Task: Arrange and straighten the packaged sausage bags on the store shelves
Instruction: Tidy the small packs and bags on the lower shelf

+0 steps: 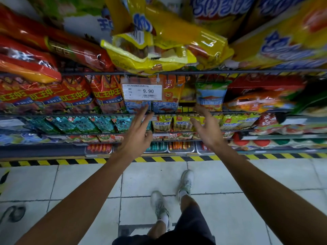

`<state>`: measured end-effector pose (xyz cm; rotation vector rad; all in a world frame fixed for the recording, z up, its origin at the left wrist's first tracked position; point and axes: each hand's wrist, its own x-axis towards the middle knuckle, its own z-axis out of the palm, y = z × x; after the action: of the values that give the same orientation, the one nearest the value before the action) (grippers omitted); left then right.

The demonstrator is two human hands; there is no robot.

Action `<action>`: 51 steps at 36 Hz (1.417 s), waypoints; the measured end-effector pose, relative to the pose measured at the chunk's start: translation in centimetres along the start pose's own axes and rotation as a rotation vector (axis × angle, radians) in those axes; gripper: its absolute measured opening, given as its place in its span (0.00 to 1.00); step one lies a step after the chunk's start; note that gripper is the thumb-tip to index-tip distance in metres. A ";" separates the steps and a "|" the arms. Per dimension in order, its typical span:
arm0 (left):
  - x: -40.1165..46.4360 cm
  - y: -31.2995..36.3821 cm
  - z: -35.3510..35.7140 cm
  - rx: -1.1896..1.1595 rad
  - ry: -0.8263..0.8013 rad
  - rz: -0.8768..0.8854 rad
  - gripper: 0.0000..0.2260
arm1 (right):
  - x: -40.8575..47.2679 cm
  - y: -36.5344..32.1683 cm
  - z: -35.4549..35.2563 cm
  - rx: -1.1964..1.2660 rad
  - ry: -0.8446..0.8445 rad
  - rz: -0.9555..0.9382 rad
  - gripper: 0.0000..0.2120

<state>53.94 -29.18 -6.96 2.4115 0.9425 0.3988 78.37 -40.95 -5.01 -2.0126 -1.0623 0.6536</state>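
Both hands reach empty, fingers spread: left hand [137,133], right hand [207,128]. The yellow bags [159,50] overhanging the top shelf's wire rail [88,73] look, through blur, ready to slide off if jostled.

Two hands, the left [137,137] and the right [208,128], reach toward the shelves. One price tag [142,92] hangs at twelve o'clock. Four red bags [77,96] stand in a row at ten o'clock. Two white shoes [160,207] stand at six o'clock.
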 end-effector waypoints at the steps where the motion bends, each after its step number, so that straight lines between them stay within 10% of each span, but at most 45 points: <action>1: -0.1 0.4 0.0 -0.027 -0.018 -0.012 0.29 | -0.8 0.3 -0.8 0.020 0.021 0.017 0.24; 22: 5.2 12.7 3.5 -0.416 -0.361 -0.260 0.32 | -0.3 -0.8 -7.2 0.038 -0.072 0.179 0.40; 46: 11.8 13.2 5.3 -0.757 -0.064 -0.779 0.40 | 2.9 2.4 -9.5 -0.005 -0.134 -0.031 0.28; 51: 11.7 13.9 5.2 -0.745 0.034 -0.744 0.26 | 2.4 2.7 -9.8 0.093 -0.156 -0.018 0.29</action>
<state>72.16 -31.67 -2.49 1.2857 1.3253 0.4040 87.92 -43.62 -1.66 -1.8951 -1.1183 0.8459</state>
